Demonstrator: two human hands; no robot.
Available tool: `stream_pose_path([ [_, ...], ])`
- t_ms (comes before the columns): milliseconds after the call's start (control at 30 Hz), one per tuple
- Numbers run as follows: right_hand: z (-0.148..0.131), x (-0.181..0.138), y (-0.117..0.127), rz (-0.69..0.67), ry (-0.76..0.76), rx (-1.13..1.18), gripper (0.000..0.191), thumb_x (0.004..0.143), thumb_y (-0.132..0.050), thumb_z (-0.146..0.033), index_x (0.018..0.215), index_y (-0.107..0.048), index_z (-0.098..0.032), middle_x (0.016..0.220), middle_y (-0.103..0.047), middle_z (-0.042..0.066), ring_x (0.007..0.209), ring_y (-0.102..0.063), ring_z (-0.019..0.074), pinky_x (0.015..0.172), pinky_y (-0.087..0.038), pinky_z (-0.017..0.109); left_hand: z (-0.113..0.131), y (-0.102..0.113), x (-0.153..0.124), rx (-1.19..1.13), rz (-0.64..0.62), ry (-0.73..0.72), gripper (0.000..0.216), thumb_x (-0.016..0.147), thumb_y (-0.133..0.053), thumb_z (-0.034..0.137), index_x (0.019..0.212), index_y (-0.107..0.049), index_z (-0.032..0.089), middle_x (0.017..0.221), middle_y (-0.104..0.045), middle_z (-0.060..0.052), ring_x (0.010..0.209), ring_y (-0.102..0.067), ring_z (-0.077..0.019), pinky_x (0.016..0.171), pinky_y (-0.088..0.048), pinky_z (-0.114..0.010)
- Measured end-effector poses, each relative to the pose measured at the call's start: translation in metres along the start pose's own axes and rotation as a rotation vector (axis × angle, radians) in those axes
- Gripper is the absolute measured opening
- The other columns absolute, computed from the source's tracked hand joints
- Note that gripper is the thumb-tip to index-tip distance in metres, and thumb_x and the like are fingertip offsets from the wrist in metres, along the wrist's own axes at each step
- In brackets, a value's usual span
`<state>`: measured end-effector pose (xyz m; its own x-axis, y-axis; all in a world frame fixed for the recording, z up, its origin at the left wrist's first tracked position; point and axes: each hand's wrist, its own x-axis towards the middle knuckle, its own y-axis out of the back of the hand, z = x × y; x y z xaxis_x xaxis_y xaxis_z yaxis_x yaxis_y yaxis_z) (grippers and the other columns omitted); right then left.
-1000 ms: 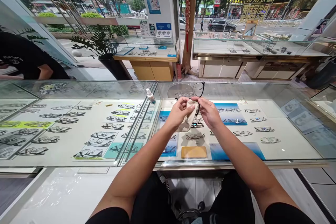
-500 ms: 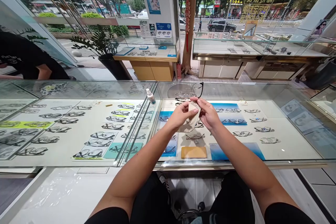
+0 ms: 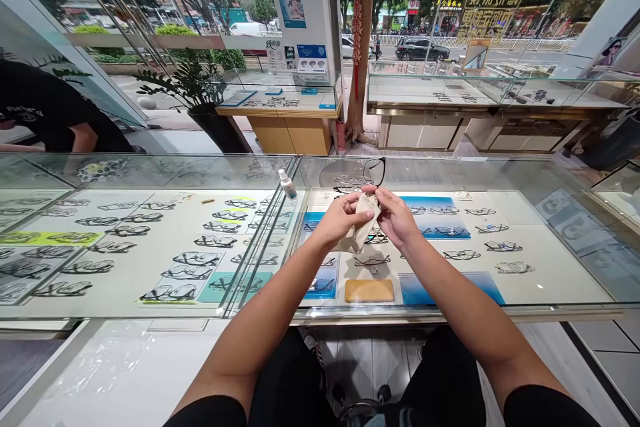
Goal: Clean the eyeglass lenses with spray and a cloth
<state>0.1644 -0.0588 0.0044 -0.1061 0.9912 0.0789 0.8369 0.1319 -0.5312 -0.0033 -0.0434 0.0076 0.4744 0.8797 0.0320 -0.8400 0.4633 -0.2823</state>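
Above the glass counter my two hands meet, fingers closed. My left hand (image 3: 340,219) pinches a beige cleaning cloth (image 3: 361,235), whose loose end hangs down between the palms. Fingertips of my right hand (image 3: 397,219) press against the cloth from the other side and grip a pair of black-rimmed glasses (image 3: 384,172). One lens and its dark rim stick up beyond the fingers; the rest of the glasses is hidden by the cloth and hands. To the left, a small white spray bottle (image 3: 287,184) stands on the glass top.
Under the glass lie rows of eyeglasses (image 3: 463,255) and a yellow-brown cloth (image 3: 369,291). A round grey tray (image 3: 327,177) with more frames is beyond my hands. At far left a person in black (image 3: 55,107) bends over the counter. A potted plant (image 3: 213,123) stands behind.
The cloth has shifted and folded slightly between my fingers, and the glasses have moved a little to the left. Both hands keep their hold.
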Motion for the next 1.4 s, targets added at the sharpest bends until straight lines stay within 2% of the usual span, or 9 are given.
stream_pose_path([
  [200,0.001,0.002,0.000,0.019,-0.013,0.060,0.044,0.074,-0.097,-0.056,0.103,-0.087,-0.024,0.098,-0.081,0.004,0.087,-0.069,0.0198,0.072,-0.054,0.029,0.001,-0.006,-0.002,-0.004,-0.054,-0.009,0.067,0.075,-0.101,0.042,0.129,-0.071,0.016,0.093,-0.078,-0.003,0.073,-0.070,-0.0146,0.069,-0.054,-0.024],
  [333,0.002,0.004,0.000,0.035,-0.005,0.089,0.043,0.070,-0.100,-0.054,0.100,-0.087,-0.025,0.099,-0.081,0.004,0.087,-0.069,0.0178,0.073,-0.055,0.027,0.000,-0.011,-0.002,0.072,-0.021,-0.035,0.067,0.080,-0.095,0.045,0.135,-0.071,0.016,0.096,-0.077,-0.004,0.076,-0.069,-0.0158,0.072,-0.055,-0.026],
  [500,0.000,0.003,-0.001,0.027,0.008,0.072,0.040,0.074,-0.098,-0.052,0.100,-0.087,-0.025,0.109,-0.082,0.005,0.095,-0.071,0.0213,0.081,-0.058,0.031,-0.003,-0.010,0.000,0.146,0.048,-0.135,0.060,0.080,-0.096,0.050,0.124,-0.076,0.015,0.102,-0.076,-0.005,0.088,-0.068,-0.0186,0.081,-0.054,-0.028],
  [700,-0.003,0.002,-0.001,0.026,0.003,0.063,0.041,0.073,-0.099,-0.054,0.100,-0.087,-0.026,0.113,-0.083,0.005,0.098,-0.071,0.0221,0.079,-0.058,0.030,-0.005,-0.007,0.002,0.138,0.011,-0.172,0.054,0.080,-0.098,0.053,0.113,-0.078,0.015,0.098,-0.073,-0.005,0.087,-0.064,-0.0180,0.079,-0.053,-0.028],
  [867,-0.001,0.003,-0.001,0.035,0.005,0.061,0.042,0.072,-0.098,-0.056,0.101,-0.086,-0.027,0.113,-0.083,0.004,0.101,-0.072,0.0226,0.081,-0.059,0.030,-0.005,-0.007,0.002,0.120,0.007,-0.192,0.053,0.078,-0.099,0.049,0.114,-0.080,0.016,0.101,-0.075,-0.005,0.090,-0.065,-0.0184,0.082,-0.053,-0.028],
  [1100,0.000,0.004,0.000,0.023,0.021,0.073,0.042,0.073,-0.098,-0.056,0.101,-0.085,-0.027,0.113,-0.084,0.004,0.107,-0.074,0.0253,0.089,-0.060,0.034,-0.006,-0.008,0.003,0.068,0.001,-0.153,0.062,0.070,-0.105,0.042,0.120,-0.079,0.016,0.101,-0.079,-0.005,0.086,-0.069,-0.0179,0.080,-0.053,-0.027],
  [1400,0.002,0.006,-0.001,0.049,0.008,0.085,0.045,0.069,-0.101,-0.055,0.099,-0.085,-0.026,0.110,-0.083,0.004,0.102,-0.074,0.0236,0.088,-0.061,0.033,-0.003,-0.012,0.000,0.144,0.036,-0.182,0.066,0.071,-0.103,0.047,0.121,-0.076,0.015,0.099,-0.079,-0.006,0.084,-0.070,-0.0191,0.076,-0.054,-0.028],
])
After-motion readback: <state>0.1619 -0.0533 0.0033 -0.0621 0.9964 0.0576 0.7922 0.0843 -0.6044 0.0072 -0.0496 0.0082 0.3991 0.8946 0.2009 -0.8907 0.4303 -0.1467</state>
